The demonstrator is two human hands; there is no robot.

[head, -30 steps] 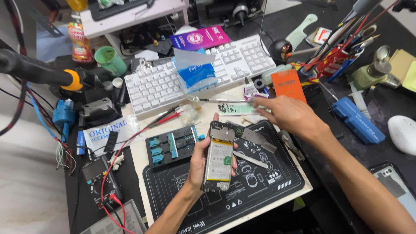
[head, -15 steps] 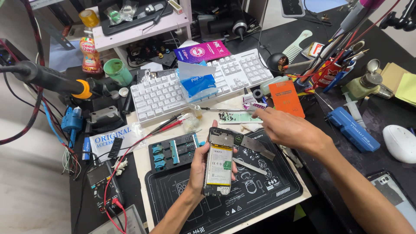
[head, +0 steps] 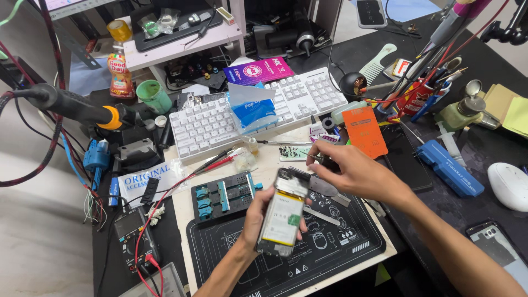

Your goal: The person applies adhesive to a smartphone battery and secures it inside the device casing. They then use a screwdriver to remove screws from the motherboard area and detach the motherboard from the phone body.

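While the left hand (head: pixel 258 212) grips an opened phone (head: pixel 281 220) upright above a black work mat (head: pixel 330 247), its yellow-edged battery facing up, the right hand (head: pixel 352 173) hovers just beside the phone's top edge, fingers pinched narrowly; whether they hold anything cannot be told. A white keyboard (head: pixel 220 124) and an orange card (head: pixel 364 132) lie behind.

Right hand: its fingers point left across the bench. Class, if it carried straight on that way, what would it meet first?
Probably the top end of the opened phone that the left hand holds up; the right hand is already close beside it, though depth is unclear.
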